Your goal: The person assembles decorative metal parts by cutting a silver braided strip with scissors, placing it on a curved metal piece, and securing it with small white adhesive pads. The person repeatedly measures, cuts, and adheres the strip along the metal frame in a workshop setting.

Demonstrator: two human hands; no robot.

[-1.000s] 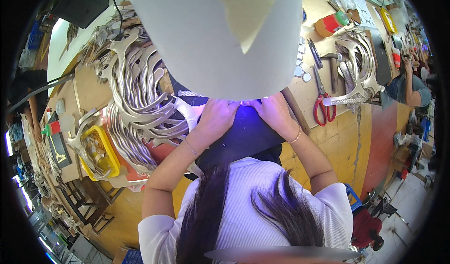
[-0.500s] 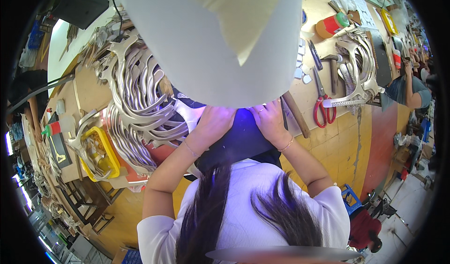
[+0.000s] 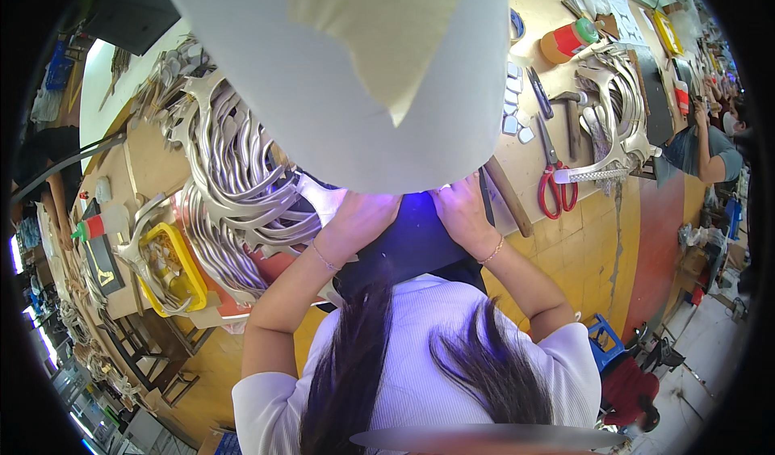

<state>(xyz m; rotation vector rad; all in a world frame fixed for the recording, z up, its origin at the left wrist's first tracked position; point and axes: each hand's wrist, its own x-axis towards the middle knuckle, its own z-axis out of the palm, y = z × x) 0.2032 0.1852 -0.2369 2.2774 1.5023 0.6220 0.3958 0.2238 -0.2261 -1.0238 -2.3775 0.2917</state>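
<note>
Both hands are close together under the lower rim of a large white lamp shade (image 3: 339,132). Curled fingers show in part on my left hand (image 3: 367,215), which closes at the end of a silvery branched metal piece (image 3: 320,198). My right hand (image 3: 466,215) is bent inward, its fingers closed, a ring on one of them. What it holds is hidden by the shade. Violet-blue light falls on the dark cloth (image 3: 412,237) between the hands.
To the left lie a heap of curved silvery metal pieces (image 3: 234,156) and a yellow tray (image 3: 198,269). At right are red-handled scissors (image 3: 552,188), a wooden-handled hammer (image 3: 574,124), a wooden bar (image 3: 508,195), an orange bottle (image 3: 563,45) and more metal pieces (image 3: 617,108).
The white shade has shifted left and slightly down in view. My left hand has moved slightly left and down. The right hand stays nearly in place.
</note>
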